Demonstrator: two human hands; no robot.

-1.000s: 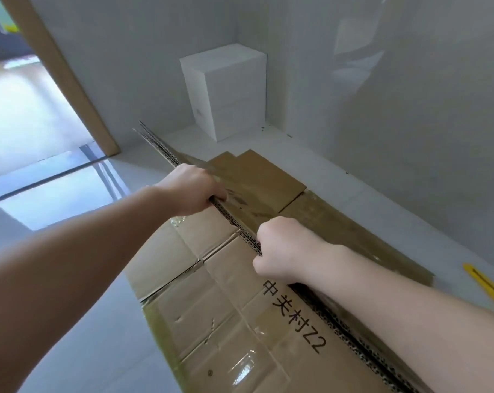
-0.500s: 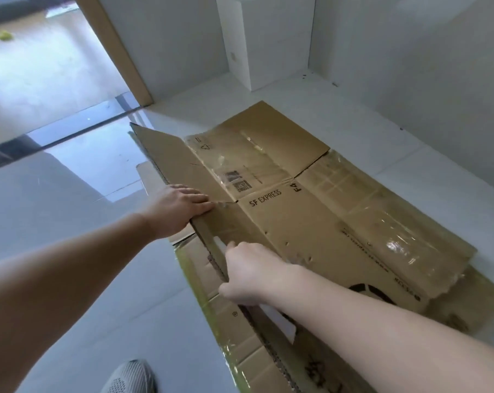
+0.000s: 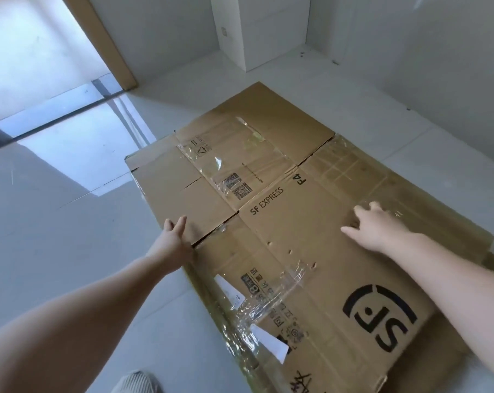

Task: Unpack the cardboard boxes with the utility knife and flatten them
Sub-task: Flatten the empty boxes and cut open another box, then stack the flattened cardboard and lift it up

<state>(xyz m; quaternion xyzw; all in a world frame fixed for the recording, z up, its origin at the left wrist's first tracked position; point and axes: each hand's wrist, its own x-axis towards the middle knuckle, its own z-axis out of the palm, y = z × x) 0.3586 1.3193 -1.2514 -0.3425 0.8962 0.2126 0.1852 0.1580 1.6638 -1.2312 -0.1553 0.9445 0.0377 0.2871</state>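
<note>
A flattened brown SF Express cardboard box [image 3: 282, 222] lies on the pale floor, on top of another flattened box [image 3: 208, 287] whose taped edge shows along its near left side. Clear tape and torn labels cling to it. My left hand [image 3: 173, 236] rests on the left edge of the top box, fingers straight, beside a slit between two flaps. My right hand [image 3: 373, 226] presses flat on the right part of the box with fingers spread. The utility knife is out of view.
A white block [image 3: 257, 29] stands against the back wall in the corner. A wooden door frame [image 3: 104, 43] and a doorway threshold are at the upper left. My shoe [image 3: 136, 382] shows at the bottom edge. Bare tiles lie to the left.
The cardboard I held upright by its edge has swung down to lie flat on the pile. Both hands let go of the edge and now press on its top.
</note>
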